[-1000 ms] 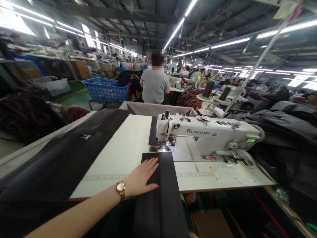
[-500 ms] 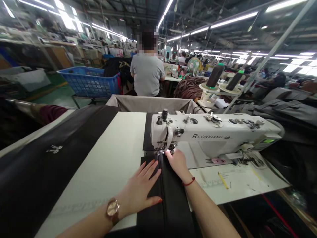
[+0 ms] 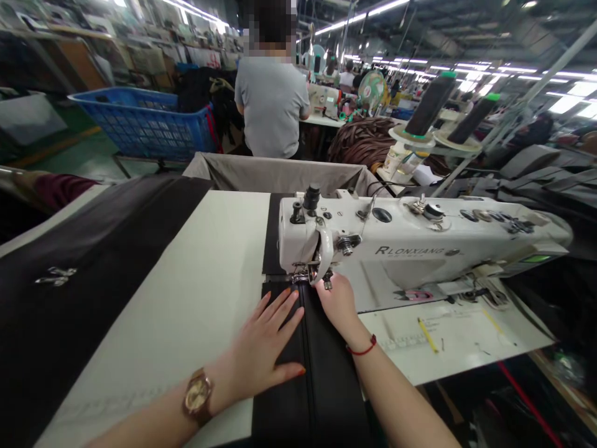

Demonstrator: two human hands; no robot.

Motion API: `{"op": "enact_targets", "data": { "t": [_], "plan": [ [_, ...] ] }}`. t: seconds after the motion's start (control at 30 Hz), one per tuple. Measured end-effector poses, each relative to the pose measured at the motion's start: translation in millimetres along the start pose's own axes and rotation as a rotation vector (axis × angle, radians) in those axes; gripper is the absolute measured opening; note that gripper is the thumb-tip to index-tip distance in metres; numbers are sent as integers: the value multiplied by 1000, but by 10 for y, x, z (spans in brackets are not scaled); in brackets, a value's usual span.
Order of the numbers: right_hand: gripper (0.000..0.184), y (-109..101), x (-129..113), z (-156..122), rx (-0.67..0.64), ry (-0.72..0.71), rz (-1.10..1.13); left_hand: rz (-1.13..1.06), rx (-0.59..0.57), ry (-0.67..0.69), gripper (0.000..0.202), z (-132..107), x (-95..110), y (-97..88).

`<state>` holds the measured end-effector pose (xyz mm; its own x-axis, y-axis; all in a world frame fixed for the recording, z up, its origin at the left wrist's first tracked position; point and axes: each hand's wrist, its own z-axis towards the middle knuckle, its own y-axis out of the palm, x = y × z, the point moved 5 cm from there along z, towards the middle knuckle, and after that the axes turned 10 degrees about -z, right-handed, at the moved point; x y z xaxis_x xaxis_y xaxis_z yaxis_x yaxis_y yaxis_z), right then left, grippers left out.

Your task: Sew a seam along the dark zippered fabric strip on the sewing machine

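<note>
Black strip (image 3: 321, 367) lies flat on the worktop (image 3: 205, 292), long axis running from the near edge straight to the sewing machine (image 3: 396, 249) needle. Looks limp, light, prone to skewing; best steered with flat palms either side of the centre seam. Left hand (image 3: 265, 348) fingers spread, pressing it; right hand (image 3: 338, 305) fingers rest on it at the foot, nothing gripped.

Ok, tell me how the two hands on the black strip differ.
The left hand lies flat with spread fingers, back from the needle; the right hand reaches up to the presser foot of the white sewing machine. The left wrist wears a gold watch, the right a red string. Both press the long black fabric strip.
</note>
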<state>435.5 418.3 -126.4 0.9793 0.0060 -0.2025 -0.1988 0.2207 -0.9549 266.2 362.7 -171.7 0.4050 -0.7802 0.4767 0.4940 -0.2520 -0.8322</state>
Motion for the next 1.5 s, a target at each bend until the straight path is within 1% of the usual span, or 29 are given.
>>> {"op": "enact_targets", "data": {
  "t": [0.33,0.77,0.93,1.2,1.5],
  "plan": [
    [19,75,-38,23,-13,-21,42,93,-18,-54,82,-27,42,-74],
    [25,142,-121,11,-42,-83,117,147,-38,-147,82,-127,87,-92],
    [30,164,-149,1,-27,-76,114,153,-44,-175,82,-155,124,-117],
    [29,206,-190,5,-66,-101,172,146,-54,-222,82,-190,139,-129],
    [27,233,-176,4,-47,-69,142,139,-29,-240,80,-205,144,-124]
  ]
}}
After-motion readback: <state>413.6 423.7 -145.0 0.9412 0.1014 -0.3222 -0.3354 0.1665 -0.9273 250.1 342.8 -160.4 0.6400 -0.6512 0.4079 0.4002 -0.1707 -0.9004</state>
